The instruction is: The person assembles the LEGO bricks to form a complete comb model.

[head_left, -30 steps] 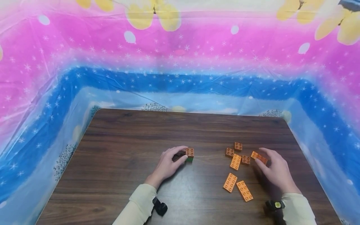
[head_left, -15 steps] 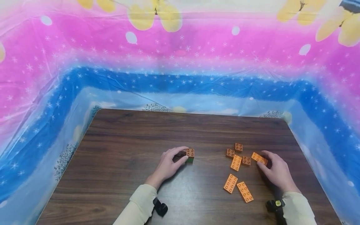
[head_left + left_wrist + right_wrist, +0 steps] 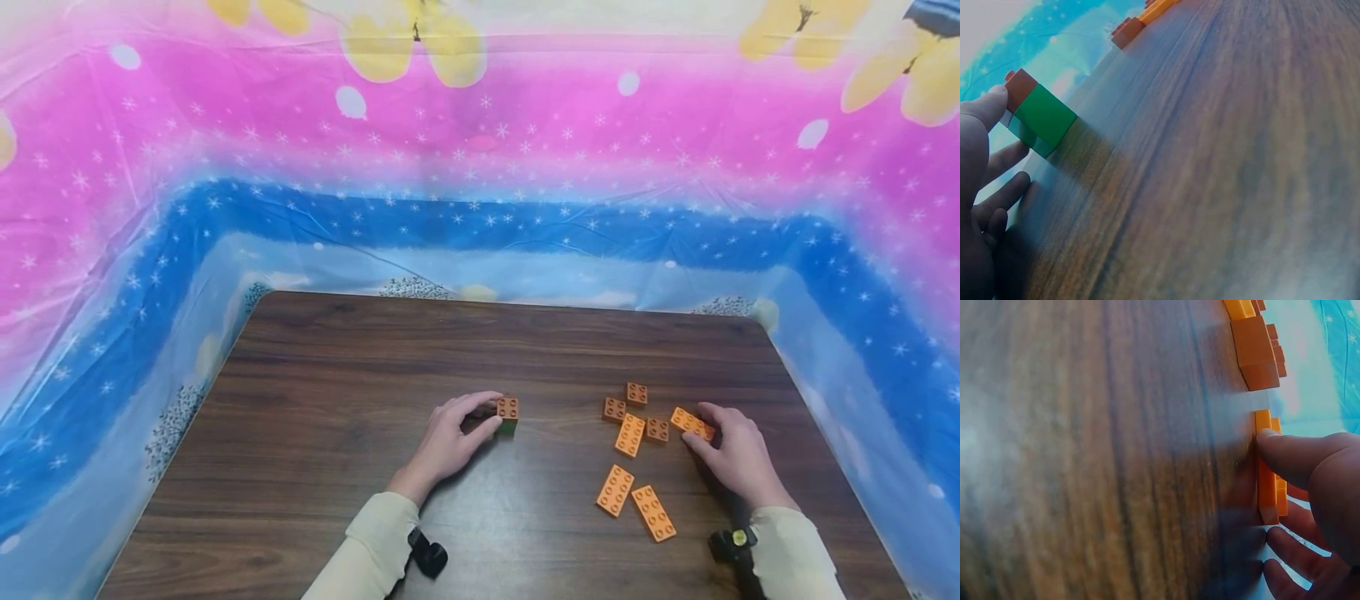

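Note:
My left hand pinches a small stack on the table between thumb and fingers. A brown four-stud toy brick sits on top of a green block, and the thumb lies against the brown one in the left wrist view. On the right, my right hand pinches a flat orange eight-stud brick around its right end. The right wrist view has the thumb on the near side of that orange brick, which lies flat on the table; the other fingers are partly hidden behind it.
Left of the right hand lie three brown four-stud bricks around an orange brick. Nearer the person are two more orange bricks, one on the left and one on the right. Patterned cloth hangs behind the wooden table.
My right hand has shifted slightly toward the right end of the orange brick, uncovering more of its top. The left hand and its stack keep their place.

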Available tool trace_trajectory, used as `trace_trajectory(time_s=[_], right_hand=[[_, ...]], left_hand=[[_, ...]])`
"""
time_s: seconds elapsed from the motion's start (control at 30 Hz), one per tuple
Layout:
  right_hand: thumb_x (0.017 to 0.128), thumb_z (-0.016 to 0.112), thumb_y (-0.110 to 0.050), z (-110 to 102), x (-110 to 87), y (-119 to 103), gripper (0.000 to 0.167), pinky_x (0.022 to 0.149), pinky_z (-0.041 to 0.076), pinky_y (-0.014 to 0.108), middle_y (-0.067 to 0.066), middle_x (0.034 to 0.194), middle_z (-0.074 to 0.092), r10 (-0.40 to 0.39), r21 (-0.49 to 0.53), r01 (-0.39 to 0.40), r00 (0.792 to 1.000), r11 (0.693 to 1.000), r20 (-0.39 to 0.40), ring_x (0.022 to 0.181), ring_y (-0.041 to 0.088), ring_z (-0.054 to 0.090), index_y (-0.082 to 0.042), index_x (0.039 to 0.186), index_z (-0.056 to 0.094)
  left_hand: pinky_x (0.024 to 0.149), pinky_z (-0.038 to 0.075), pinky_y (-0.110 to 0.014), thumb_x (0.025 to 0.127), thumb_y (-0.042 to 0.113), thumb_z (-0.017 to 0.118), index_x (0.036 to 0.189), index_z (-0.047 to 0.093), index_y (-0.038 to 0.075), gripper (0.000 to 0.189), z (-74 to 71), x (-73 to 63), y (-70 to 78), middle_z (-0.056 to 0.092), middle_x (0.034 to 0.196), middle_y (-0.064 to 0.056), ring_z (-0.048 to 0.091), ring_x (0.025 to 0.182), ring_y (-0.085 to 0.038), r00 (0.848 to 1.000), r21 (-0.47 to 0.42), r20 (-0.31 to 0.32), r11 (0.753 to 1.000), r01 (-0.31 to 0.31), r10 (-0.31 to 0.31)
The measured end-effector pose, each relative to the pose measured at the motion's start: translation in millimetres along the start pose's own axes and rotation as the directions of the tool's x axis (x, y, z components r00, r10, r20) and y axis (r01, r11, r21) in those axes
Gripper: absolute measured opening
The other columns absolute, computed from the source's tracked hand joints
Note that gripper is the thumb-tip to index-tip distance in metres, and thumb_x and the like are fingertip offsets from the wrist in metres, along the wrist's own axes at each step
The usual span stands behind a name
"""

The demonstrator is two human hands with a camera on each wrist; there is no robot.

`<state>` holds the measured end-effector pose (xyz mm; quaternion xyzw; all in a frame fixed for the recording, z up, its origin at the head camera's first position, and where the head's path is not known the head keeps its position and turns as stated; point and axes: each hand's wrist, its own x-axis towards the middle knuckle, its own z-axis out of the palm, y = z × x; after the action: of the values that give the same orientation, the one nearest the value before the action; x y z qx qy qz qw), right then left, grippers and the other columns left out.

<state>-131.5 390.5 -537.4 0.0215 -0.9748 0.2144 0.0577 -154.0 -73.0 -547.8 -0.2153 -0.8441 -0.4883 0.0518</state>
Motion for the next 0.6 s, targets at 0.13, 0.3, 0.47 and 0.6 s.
trace_trajectory(time_s=[0.13,0.3,0.47,0.6], right_hand=[[0.093,0.082,-0.019,0.7,1.1,0.3,0.055,0.1,0.042,0.071,0.033,0.126,0.062,-0.008,-0.01,0.008,1.0,1.0,0.009,0.116,0.05,0.055,0.009,0.135,0.061],[0.093,0.081,-0.019,1.1,1.1,0.4,0.048,0.096,0.045,0.069,0.031,0.121,0.063,-0.013,-0.025,0.014,1.0,1.0,0.013,0.112,0.047,0.057,0.008,0.13,0.066],[0.094,0.081,-0.02,1.4,-0.3,-0.4,0.043,0.092,0.045,0.066,0.03,0.117,0.064,-0.02,-0.037,0.021,1.0,0.999,0.003,0.108,0.045,0.057,0.008,0.124,0.07],[0.094,0.081,-0.02,0.6,-1.4,-1.5,0.041,0.09,0.045,0.064,0.029,0.117,0.064,-0.021,-0.046,0.021,1.0,0.999,0.001,0.107,0.045,0.056,0.007,0.123,0.07]], left_hand=[[0.106,0.042,-0.055,0.101,0.03,0.072,0.136,0.07,0.022,0.036,-0.4,-0.2,0.5,0.075,0.123,0.005,0.067,0.119,-0.02,1.0,0.002,0.0,1.0,0.006,-0.006],[0.106,0.043,-0.055,0.101,0.029,0.072,0.136,0.07,0.019,0.037,-0.7,-0.2,0.7,0.076,0.122,0.004,0.068,0.118,-0.021,1.0,-0.006,-0.007,1.0,-0.005,0.005],[0.105,0.043,-0.055,0.101,0.029,0.072,0.137,0.07,0.018,0.037,0.0,-0.6,-0.1,0.076,0.121,0.004,0.068,0.116,-0.021,1.0,-0.016,-0.013,1.0,-0.013,0.013],[0.105,0.042,-0.056,0.101,0.029,0.072,0.137,0.07,0.018,0.037,0.7,-1.1,-1.0,0.076,0.121,0.004,0.068,0.116,-0.021,1.0,-0.021,-0.017,1.0,-0.015,0.014]])
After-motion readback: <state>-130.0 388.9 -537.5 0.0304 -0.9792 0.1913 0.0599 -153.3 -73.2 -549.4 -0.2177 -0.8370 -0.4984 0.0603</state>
